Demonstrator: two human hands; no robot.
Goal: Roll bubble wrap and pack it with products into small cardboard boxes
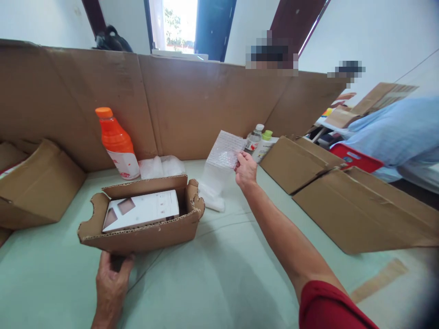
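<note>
An open cardboard box (151,235) sits on the pale green table (219,274) with a white carton (142,210) lying inside it. My left hand (111,278) grips the box's near wall from below. My right hand (245,170) reaches far across the table and pinches the upper edge of a bubble-wrap sheet (221,157), lifting it so it hangs down to the table.
An orange bottle (118,144) and a clear plastic bag (161,167) stand behind the box. Two small bottles (259,141) sit by the tall cardboard wall (192,105). Flat cardboard sheets (360,205) lie right, a folded box (37,187) left. A person in blue (398,132) is at right.
</note>
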